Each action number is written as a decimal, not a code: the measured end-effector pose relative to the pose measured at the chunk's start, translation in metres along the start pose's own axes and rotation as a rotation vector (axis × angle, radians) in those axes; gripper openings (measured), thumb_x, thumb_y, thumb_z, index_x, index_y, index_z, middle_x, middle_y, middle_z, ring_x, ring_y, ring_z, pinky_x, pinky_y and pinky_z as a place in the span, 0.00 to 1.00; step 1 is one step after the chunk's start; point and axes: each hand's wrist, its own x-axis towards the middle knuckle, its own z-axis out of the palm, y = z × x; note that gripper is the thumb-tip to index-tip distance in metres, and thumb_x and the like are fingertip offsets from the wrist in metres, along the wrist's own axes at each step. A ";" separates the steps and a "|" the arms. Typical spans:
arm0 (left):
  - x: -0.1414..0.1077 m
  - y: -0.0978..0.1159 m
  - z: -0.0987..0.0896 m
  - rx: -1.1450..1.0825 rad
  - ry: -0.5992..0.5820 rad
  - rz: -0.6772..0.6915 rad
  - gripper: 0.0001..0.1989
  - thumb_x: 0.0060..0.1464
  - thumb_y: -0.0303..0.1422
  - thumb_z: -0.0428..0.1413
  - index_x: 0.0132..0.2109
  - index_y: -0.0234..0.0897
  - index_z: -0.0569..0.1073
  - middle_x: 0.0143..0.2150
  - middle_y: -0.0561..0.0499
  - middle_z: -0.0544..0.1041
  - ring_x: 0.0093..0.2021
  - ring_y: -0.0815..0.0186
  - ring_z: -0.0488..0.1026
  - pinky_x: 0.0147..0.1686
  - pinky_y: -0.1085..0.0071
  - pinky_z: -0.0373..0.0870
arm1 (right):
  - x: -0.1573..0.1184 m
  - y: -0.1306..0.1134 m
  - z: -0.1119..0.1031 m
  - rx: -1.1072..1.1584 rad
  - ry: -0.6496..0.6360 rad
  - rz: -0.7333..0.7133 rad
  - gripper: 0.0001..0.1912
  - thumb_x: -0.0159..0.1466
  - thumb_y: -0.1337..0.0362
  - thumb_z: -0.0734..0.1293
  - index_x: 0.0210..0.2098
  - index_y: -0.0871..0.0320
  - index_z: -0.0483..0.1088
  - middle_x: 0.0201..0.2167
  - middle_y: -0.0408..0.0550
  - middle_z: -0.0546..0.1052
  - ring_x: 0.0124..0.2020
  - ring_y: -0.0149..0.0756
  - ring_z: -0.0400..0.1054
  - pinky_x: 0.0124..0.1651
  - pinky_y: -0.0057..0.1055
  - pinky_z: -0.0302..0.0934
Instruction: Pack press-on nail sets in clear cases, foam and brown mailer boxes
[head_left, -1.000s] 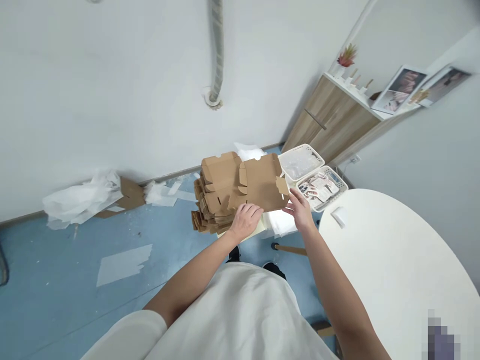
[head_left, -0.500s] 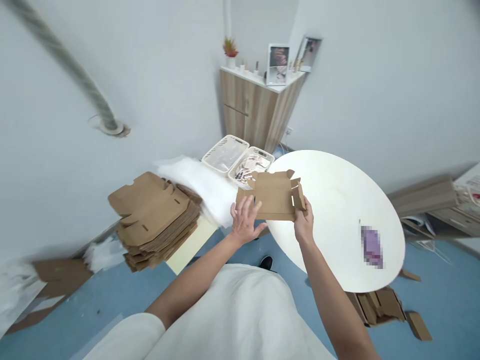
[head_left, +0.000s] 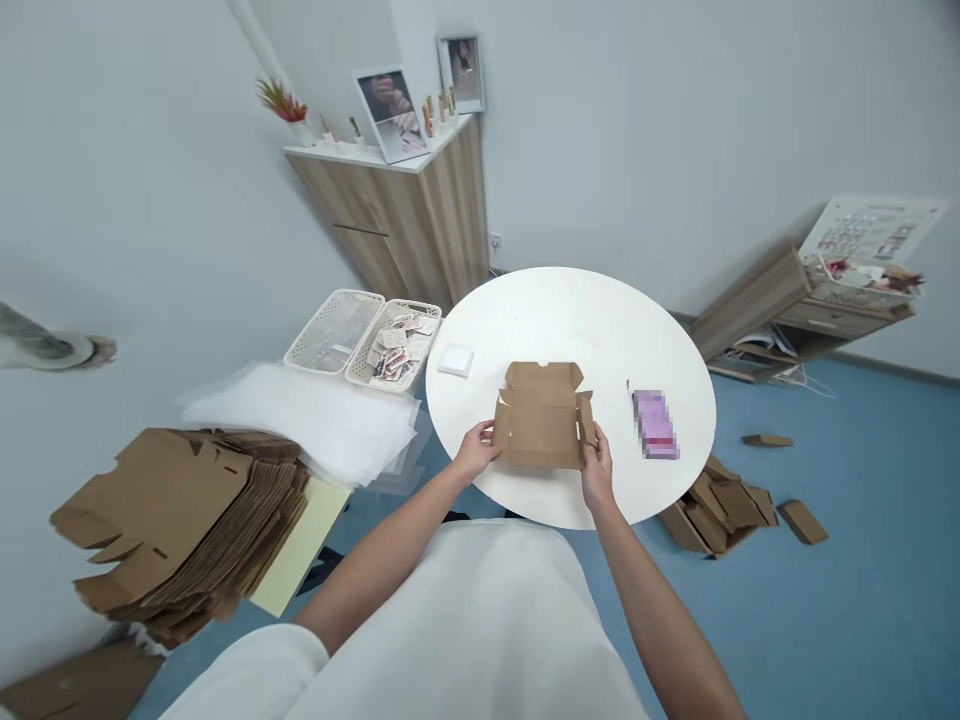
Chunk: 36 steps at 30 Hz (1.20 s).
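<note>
Between my two hands is a partly folded cardboard box (head_left: 544, 425), held over the near part of the round white table (head_left: 555, 310). Its back flap lies spread out and its right side flap stands up. My left hand (head_left: 477, 449) grips the box's left flap, fingers curled at the edge. On the other side, my right hand (head_left: 597, 468) is closed around the right side wall. A small white square item (head_left: 455, 360) lies on the table's left. To the right of the box is a pixelated purple object (head_left: 655, 424).
At left a tall stack of flat cardboard blanks (head_left: 172, 510) rests beside white plastic sheets (head_left: 300, 415). Two white baskets (head_left: 352, 365) stand behind them, one with small printed packets. Folded boxes (head_left: 720, 505) sit on the floor at right. A wooden cabinet (head_left: 405, 220) fills the corner.
My view has turned right. The box has come over the table, and my left hand, spread over its left part before, now grips its left edge. My right hand keeps its hold.
</note>
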 end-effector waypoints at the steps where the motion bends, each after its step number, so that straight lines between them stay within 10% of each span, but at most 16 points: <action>1: 0.004 -0.003 0.005 0.026 -0.003 0.004 0.27 0.45 0.21 0.54 0.54 0.35 0.60 0.48 0.42 0.68 0.32 0.72 0.72 0.31 0.74 0.70 | 0.002 0.005 -0.005 0.022 0.024 0.028 0.29 0.58 0.52 0.54 0.57 0.55 0.51 0.57 0.52 0.59 0.54 0.37 0.58 0.49 0.36 0.59; 14: 0.044 -0.032 -0.004 0.419 0.153 0.012 0.26 0.47 0.24 0.53 0.54 0.34 0.57 0.53 0.41 0.65 0.35 0.73 0.73 0.37 0.74 0.69 | 0.019 0.039 -0.042 -0.258 0.047 0.304 0.22 0.53 0.61 0.58 0.47 0.59 0.60 0.26 0.45 0.73 0.28 0.37 0.69 0.35 0.35 0.61; 21: 0.026 -0.026 -0.014 0.761 0.254 0.250 0.29 0.49 0.36 0.53 0.57 0.34 0.54 0.56 0.38 0.58 0.53 0.59 0.63 0.49 0.61 0.63 | 0.021 0.035 -0.041 -0.646 0.047 0.045 0.27 0.54 0.59 0.59 0.53 0.59 0.57 0.43 0.54 0.69 0.45 0.45 0.62 0.45 0.43 0.57; 29: 0.012 -0.007 0.004 1.269 -0.270 0.587 0.26 0.42 0.31 0.58 0.51 0.40 0.62 0.55 0.44 0.62 0.59 0.56 0.53 0.59 0.54 0.39 | 0.105 0.001 -0.012 -0.611 -0.183 -0.159 0.21 0.56 0.60 0.59 0.49 0.58 0.62 0.49 0.54 0.65 0.52 0.41 0.57 0.52 0.42 0.52; 36: 0.025 -0.013 0.015 1.363 -0.258 0.507 0.24 0.46 0.25 0.51 0.52 0.41 0.61 0.51 0.44 0.66 0.50 0.58 0.65 0.57 0.53 0.39 | 0.144 0.001 0.011 -0.549 -0.255 0.073 0.18 0.55 0.65 0.58 0.45 0.57 0.67 0.44 0.49 0.72 0.40 0.36 0.67 0.44 0.36 0.60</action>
